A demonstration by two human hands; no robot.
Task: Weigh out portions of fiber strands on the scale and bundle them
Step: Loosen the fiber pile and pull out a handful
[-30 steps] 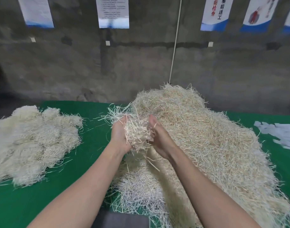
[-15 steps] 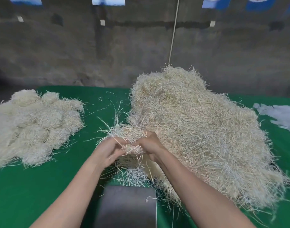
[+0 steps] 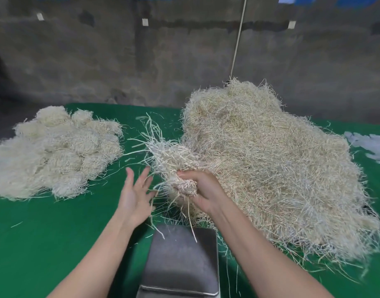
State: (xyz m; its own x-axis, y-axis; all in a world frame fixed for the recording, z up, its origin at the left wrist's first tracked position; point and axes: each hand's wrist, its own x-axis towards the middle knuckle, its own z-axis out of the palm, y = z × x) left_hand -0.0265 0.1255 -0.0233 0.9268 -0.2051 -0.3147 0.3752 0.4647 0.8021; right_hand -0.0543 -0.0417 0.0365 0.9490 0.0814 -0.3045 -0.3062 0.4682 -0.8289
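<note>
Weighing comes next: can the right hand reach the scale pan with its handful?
Likely yes: the right hand grips the handful just beyond the scale pan, and nothing blocks the way.

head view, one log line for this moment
right hand grips fiber handful | left hand open beside it | handful off the scale pan | loose pile right | bundles left

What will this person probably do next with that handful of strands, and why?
Most likely lower the handful onto the metal pan of the scale. The right hand grips it just beyond and above the pan, the left hand is open beside it, and the pan looks nearly bare, so this portion seems not yet weighed.
</note>
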